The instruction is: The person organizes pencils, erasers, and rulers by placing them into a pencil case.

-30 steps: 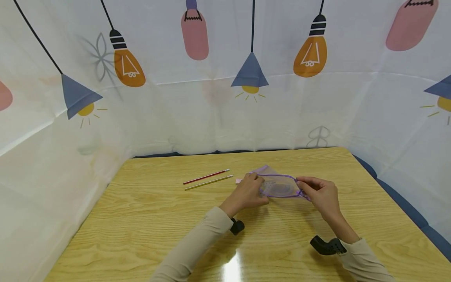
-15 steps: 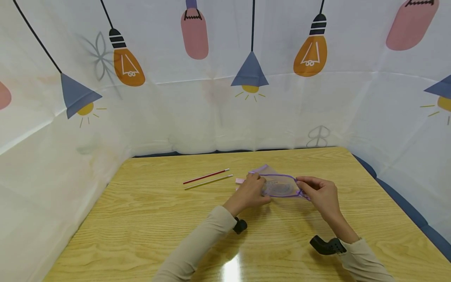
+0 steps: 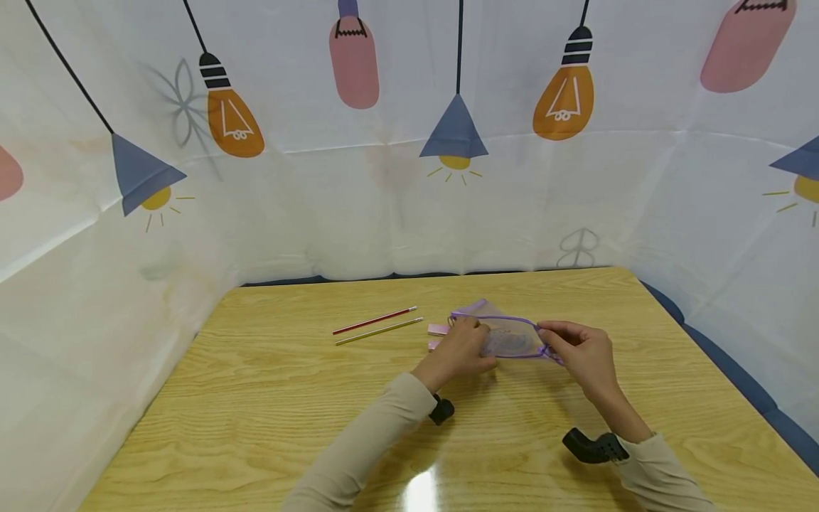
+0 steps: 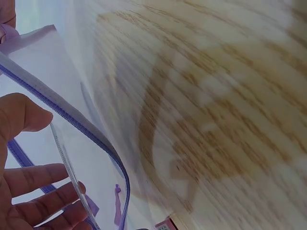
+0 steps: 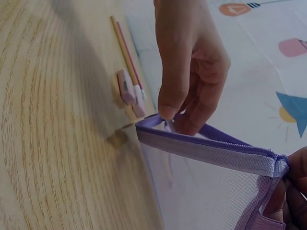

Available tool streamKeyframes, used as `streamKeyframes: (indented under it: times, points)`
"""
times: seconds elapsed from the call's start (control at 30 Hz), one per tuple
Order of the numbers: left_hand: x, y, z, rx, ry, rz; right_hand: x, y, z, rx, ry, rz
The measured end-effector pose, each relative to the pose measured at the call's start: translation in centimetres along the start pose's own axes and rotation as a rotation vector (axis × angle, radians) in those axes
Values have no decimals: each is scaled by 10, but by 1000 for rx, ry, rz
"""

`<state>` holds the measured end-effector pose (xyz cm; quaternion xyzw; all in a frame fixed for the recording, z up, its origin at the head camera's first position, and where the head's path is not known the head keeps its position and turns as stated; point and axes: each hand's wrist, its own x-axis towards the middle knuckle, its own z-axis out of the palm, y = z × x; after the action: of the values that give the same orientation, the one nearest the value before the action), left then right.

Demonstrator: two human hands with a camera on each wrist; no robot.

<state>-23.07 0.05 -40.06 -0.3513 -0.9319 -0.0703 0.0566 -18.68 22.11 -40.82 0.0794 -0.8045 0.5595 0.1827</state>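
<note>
A purple-edged mesh zipper pouch [image 3: 512, 341] is held with its mouth spread toward the left. My right hand [image 3: 581, 355] pinches the pouch's right end, at the end of the zipper. My left hand [image 3: 457, 350] reaches into the mouth. In the left wrist view its thumb [image 4: 31, 115] and spread fingertips meet a clear plastic piece with tick marks [image 4: 67, 160], ruler-like, which lies within the pouch opening. The right wrist view shows a pale strip of it [image 5: 170, 125] under the left thumb tip. The pouch hides much of its outline.
Two pink erasers, one at the back [image 3: 438, 329] and one nearer [image 3: 433, 345], lie just left of the pouch. Farther left are a red pencil [image 3: 374, 321] and a gold pencil [image 3: 379, 332]. A patterned white cloth [image 3: 384, 213] hangs behind the wooden table [image 3: 256, 427].
My left hand has moved slightly right, farther into the pouch mouth, and the erasers beside it show more. The right hand and the pencils have stayed put.
</note>
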Motion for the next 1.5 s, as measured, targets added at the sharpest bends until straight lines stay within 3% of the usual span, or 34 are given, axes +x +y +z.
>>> streamKeyframes:
  times: [0.47, 0.7, 0.8, 1.0, 1.5]
  points:
    - [9, 5, 8, 39, -56, 7, 0, 2, 1, -15, 3, -4]
    - [11, 4, 9, 58, -49, 48, 0, 1, -1, -12, 1, -17]
    - [13, 3, 8, 42, -61, 68, -1, 0, -2, -2, -6, -25]
    - [16, 0, 6, -25, -103, 41, -1, -2, -4, 0, -14, -34]
    - [33, 6, 10, -13, -137, 80, -1, -5, -2, 19, -38, -26]
